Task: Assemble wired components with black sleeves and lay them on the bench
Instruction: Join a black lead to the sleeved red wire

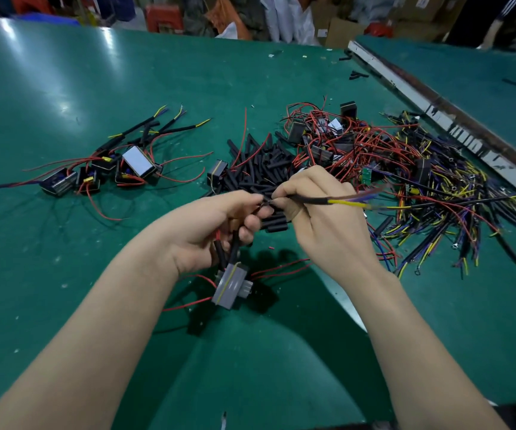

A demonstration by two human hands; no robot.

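Observation:
My left hand [219, 225] grips the sleeved leads of a grey boxed component [230, 285], which hangs below my fist just above the bench with red wires trailing out. My right hand [315, 209] pinches the end of a black-sleeved cable [312, 200] whose yellow and purple wires stick out to the right. The two pinched ends meet between my hands. A pile of loose black sleeves [259, 169] lies just behind my hands. Several assembled components with black sleeves [111, 169] lie at the left of the green bench [64, 274].
A tangle of red-wired components [331, 141] and yellow, purple and black cables [449, 193] covers the right side. A worn metal rail [455, 125] runs diagonally at the far right. Boxes, red stools and a person stand beyond the bench's far edge.

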